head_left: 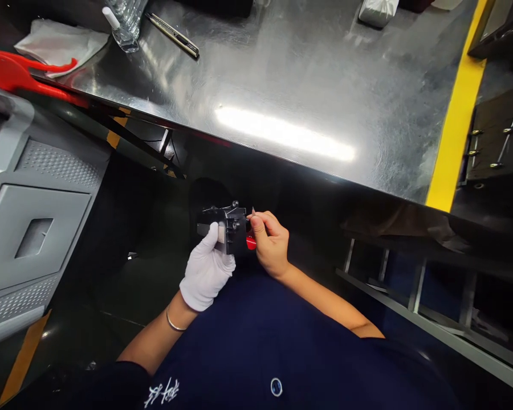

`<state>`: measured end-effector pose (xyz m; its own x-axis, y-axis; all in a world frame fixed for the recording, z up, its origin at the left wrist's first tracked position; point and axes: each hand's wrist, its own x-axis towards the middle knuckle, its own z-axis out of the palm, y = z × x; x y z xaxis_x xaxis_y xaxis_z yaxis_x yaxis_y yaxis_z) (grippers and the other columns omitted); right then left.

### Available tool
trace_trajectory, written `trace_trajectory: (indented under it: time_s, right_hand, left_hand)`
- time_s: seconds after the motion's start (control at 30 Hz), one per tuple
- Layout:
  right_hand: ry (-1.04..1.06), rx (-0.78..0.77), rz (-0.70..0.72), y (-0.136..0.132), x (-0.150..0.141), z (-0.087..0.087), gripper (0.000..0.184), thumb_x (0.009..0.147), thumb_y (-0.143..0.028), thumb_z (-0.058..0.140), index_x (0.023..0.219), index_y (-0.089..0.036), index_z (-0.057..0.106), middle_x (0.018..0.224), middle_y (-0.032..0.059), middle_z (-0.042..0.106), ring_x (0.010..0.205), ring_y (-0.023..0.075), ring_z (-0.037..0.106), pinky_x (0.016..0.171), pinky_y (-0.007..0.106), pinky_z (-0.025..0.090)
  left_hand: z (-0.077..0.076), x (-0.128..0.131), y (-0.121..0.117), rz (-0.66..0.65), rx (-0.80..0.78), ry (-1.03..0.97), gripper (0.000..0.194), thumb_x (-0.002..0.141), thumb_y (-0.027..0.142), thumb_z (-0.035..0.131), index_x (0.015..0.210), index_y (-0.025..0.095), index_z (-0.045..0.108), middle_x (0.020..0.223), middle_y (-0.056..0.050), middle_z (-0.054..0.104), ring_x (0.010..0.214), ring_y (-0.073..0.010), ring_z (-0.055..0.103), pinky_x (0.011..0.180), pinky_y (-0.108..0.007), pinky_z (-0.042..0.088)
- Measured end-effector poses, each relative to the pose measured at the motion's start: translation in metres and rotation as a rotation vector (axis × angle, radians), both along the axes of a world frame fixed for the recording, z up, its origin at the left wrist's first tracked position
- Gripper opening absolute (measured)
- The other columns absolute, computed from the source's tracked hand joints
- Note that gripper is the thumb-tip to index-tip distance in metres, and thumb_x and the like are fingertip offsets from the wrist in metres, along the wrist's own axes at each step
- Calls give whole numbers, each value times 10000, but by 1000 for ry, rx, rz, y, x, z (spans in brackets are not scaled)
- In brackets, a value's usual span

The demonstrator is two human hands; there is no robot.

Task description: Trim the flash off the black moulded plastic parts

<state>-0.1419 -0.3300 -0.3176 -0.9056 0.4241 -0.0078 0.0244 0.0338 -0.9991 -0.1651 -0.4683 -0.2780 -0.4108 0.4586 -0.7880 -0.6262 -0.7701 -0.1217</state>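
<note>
My left hand (207,267), in a white glove, is closed around a black plastic part (236,230) with small posts and a lighter patch on its side. It holds the part up in front of my body, off the bench. My bare right hand (271,242) is at the part's right side, thumb and fingers pinched on a small thin blade-like piece (253,211) whose pointed tip shows above them. Below those fingers a red piece (251,243) sticks out; whether it belongs to the blade I cannot tell. My fingers hide most of the blade.
Ahead lies a shiny metal bench (325,74) with a yellow edge strip (457,131). On it are a utility knife (173,35), a white-capped bottle (122,31) and a white cloth (64,42). A red clamp-like object (12,71) and a grey plastic bin (38,222) stand left.
</note>
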Motion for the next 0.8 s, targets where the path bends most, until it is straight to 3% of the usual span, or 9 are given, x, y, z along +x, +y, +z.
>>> trace_trajectory:
  time_s: [0.1, 0.2, 0.3, 0.6, 0.8]
  right_hand:
    - [-5, 27, 76, 13, -1, 2, 290, 948, -409, 530, 873, -190, 705, 722, 20, 597, 644, 132, 558, 604, 283, 475]
    - [91, 172, 299, 33, -3, 7, 274, 957, -357, 524, 876, -180, 717, 688, 24, 620, 619, 128, 564, 588, 274, 474]
    - [199, 315, 418, 46, -4, 12, 232, 942, -294, 554, 866, -164, 730, 679, 39, 653, 592, 124, 563, 562, 263, 461]
    - [149, 412, 515, 50, -8, 19, 282, 954, -345, 524, 877, -196, 751, 652, 40, 640, 556, 129, 534, 550, 271, 439]
    - [155, 434, 533, 54, -10, 13, 312, 951, -385, 520, 864, -199, 755, 617, 35, 611, 536, 126, 504, 538, 275, 423]
  left_hand:
    - [0, 0, -3, 13, 12, 6, 504, 1054, 262, 245, 923, 164, 721, 803, -21, 777, 718, -102, 739, 645, -140, 582]
    - [5, -5, -4, 22, -2, 24, 529, 1053, 251, 228, 912, 169, 731, 787, -20, 774, 717, -100, 738, 674, -148, 586]
    - [11, -10, -2, 11, -35, 6, 534, 1050, 236, 214, 971, 163, 736, 731, -24, 760, 719, -111, 739, 653, -147, 585]
    - [18, -11, 5, -22, -240, -51, 404, 1031, 157, 294, 1032, 139, 697, 767, -19, 759, 689, -87, 725, 694, -141, 582]
    - [24, -12, 9, -25, -328, -44, 367, 1026, 121, 297, 1052, 97, 663, 753, -32, 753, 658, -88, 720, 647, -139, 587]
